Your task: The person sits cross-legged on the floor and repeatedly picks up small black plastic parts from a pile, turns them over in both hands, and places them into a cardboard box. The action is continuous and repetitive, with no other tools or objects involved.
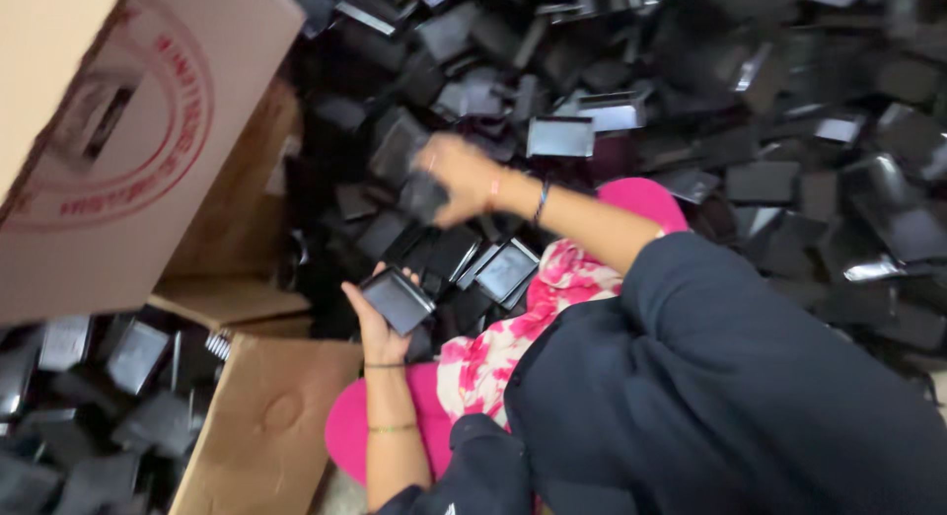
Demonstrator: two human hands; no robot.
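Observation:
My left hand holds a small black rectangular tray just above my lap, fingers curled round its near edge. My right hand reaches forward over the heap, blurred by motion, and is shut on another dark tray piece. Several similar black trays lie between the two hands. A huge pile of black trays spreads across the floor ahead and to the right. Thin bangles sit on both wrists.
A large cardboard box with a red round stamp tilts at the upper left. A flattened cardboard flap lies lower left, beside more trays. My dark-clothed knee and pink floral cloth fill the lower right.

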